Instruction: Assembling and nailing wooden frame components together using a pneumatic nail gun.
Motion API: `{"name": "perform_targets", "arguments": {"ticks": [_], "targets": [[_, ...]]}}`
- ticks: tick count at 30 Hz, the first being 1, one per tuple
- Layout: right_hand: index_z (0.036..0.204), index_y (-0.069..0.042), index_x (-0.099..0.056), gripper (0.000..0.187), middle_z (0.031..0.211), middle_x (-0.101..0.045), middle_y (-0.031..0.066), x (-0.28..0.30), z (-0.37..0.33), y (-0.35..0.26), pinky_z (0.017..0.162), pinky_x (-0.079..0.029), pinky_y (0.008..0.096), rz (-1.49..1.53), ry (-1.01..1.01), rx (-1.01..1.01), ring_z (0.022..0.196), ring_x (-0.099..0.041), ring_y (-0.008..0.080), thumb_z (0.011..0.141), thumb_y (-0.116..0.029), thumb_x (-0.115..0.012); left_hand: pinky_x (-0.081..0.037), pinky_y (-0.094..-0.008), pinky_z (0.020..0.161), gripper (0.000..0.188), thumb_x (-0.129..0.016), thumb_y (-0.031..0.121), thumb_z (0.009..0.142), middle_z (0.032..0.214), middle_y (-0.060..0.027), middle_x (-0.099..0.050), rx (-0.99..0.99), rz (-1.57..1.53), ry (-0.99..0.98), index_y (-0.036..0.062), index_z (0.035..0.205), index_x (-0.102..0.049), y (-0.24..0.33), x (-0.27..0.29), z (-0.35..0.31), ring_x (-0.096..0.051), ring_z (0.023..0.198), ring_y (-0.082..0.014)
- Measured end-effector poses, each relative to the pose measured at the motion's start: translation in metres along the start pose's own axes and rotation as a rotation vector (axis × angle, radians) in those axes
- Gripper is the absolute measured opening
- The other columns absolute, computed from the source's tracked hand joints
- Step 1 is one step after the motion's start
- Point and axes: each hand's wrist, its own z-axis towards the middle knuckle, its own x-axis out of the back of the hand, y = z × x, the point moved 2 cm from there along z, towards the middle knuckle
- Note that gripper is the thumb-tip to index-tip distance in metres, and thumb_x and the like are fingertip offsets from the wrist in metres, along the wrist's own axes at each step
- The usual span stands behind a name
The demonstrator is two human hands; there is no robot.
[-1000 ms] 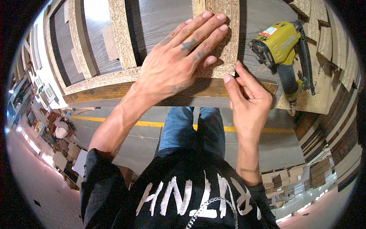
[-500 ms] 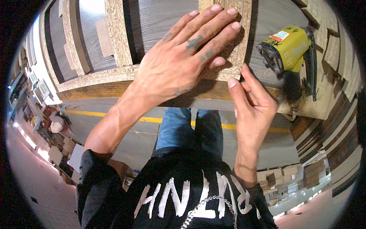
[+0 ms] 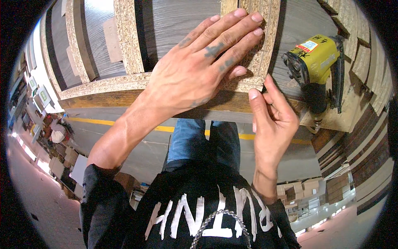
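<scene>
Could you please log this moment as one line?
left hand flat on chipboard strip | right hand at frame edge | nail gun resting right

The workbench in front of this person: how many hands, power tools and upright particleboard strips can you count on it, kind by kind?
Hands: 2, the left hand flat on the boards and the right hand at the front edge.
Yellow nail gun: 1
Upright particleboard strips: 3, a left strip, a middle strip and a right strip.
Total: 6
</scene>
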Motion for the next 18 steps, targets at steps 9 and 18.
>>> {"name": "perform_targets", "arguments": {"ticks": [9,18], "targets": [[0.126,0.005,-0.062,0.038,0.083,-0.067,-0.0001,-0.007,-0.003,0.004,0.062,-0.044,0.0176,0.026,0.068,-0.03,0.071,-0.052,0.002,0.089,-0.002,-0.07,-0.034,-0.042,0.115,0.065,-0.066,0.016,0.085,0.153,-0.0085,-0.04,0.114,-0.235,-0.367,0.0083,0.145,-0.044,0.007,0.042,0.02,-0.039,0.14,-0.0281],[0.13,0.005,-0.058,0.042,0.079,-0.065,-0.0026,0.001,-0.005,0.002,0.059,-0.039,0.0167,0.117,-0.042,-0.05,0.067,-0.048,0.0,0.09,-0.002,-0.068,-0.036,-0.0422,0.114,0.066,-0.067,0.007,0.081,0.153,-0.0066,-0.04,0.127,-0.335,-0.37,0.0098,0.144,-0.045,0.005,0.046,0.022,-0.039,0.14,-0.0285]]}}
